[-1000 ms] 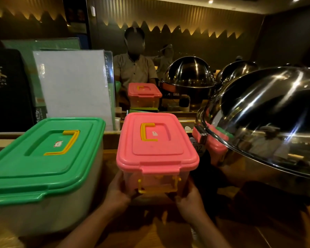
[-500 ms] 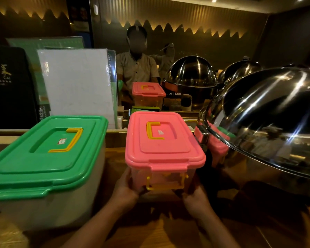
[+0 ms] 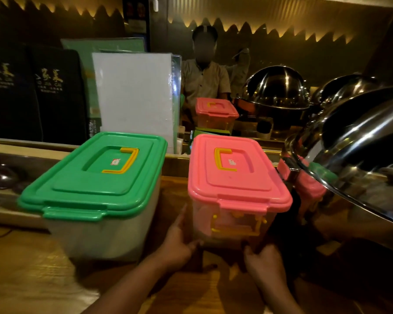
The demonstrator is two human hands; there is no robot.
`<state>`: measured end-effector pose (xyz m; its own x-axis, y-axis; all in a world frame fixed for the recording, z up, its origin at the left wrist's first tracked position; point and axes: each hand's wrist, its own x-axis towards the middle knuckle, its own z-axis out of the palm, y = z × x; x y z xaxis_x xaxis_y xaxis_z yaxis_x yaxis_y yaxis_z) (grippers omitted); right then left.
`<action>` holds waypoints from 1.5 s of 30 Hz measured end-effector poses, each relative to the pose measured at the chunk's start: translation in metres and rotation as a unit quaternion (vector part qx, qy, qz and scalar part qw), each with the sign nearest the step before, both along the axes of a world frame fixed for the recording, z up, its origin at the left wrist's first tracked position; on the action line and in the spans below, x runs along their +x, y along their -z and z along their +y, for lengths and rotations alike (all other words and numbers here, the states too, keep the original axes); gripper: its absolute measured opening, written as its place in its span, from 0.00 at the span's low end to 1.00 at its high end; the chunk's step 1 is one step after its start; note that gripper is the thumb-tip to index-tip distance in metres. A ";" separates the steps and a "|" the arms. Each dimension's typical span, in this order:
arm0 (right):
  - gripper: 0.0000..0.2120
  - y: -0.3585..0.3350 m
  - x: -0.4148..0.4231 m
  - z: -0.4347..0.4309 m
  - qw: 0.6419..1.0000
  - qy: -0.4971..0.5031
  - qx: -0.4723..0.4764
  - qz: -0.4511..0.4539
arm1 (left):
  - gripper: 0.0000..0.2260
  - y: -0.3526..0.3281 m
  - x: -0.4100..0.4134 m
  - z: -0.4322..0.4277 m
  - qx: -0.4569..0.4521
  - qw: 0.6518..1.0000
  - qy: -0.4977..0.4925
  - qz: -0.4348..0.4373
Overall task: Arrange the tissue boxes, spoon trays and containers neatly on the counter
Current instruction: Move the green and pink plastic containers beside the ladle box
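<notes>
A clear container with a pink lid [image 3: 235, 168] and yellow handle stands on the wooden counter [image 3: 32, 279] in the middle. My left hand [image 3: 176, 245] presses its near left corner, one finger stretched up along the side. My right hand [image 3: 262, 261] grips its near right bottom corner. To its left, apart from it, stands a larger container with a green lid [image 3: 95, 171]. A second pink-lidded container [image 3: 214, 112] sits farther back on something green.
A large steel dome cover [image 3: 359, 155] crowds the right side, close to the pink container. More domes [image 3: 277, 87] stand behind. Upright menus, white [image 3: 134, 96] and black [image 3: 32, 94], line the back left. A person stands behind the counter.
The pink-lidded container has shifted to the right, away from the green one, with both my hands still at its near corners. My left forefinger now points up along its side.
</notes>
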<state>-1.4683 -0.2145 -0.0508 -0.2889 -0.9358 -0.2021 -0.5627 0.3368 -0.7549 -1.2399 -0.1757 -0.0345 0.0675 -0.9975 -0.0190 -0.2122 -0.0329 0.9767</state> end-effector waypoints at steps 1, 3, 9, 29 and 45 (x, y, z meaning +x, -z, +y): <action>0.25 0.001 0.007 0.005 1.000 0.004 0.019 0.014 | 0.42 0.001 0.007 0.009 0.033 0.999 0.005 -0.003; 0.31 0.003 0.029 0.017 0.999 0.004 0.032 0.014 | 0.38 -0.005 0.021 0.028 0.099 0.992 0.004 -0.084; 0.11 0.014 0.122 0.046 0.982 -0.165 -0.085 -0.030 | 0.34 0.003 0.090 0.067 0.079 0.980 0.058 -0.172; 0.37 -0.021 0.268 0.096 0.922 -0.120 -0.144 -0.338 | 0.45 -0.014 0.282 0.087 -0.065 0.995 -0.070 0.003; 0.22 -0.022 0.199 0.058 0.939 -0.107 -0.100 -0.311 | 0.38 -0.011 0.213 0.049 -0.101 0.993 -0.057 0.029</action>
